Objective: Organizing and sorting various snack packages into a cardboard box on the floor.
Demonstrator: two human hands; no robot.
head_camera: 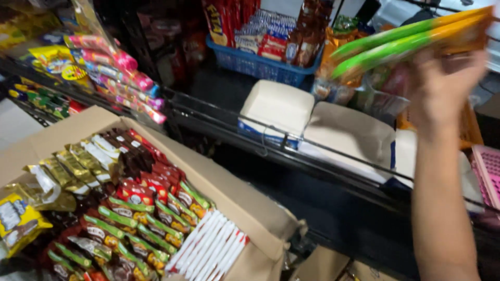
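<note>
Green-and-orange snack packets (411,37) sit gripped above the raised right hand (442,86).

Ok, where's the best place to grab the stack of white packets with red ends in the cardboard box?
Probably from above, pinching across the white-and-red flat packets at their white middles. They stand on edge in a tight row at the open cardboard box's near corner, top edges exposed, with the box wall blocking the right side.

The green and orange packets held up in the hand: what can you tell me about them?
The green and orange packets are a small stack of long, flat, glossy wrappers, bright green along one edge and orange along the other. They are blurred, so their printing is unreadable. The right hand grips them near their right end, raised and tilted, above the white cardboard trays on the shelf.
</note>
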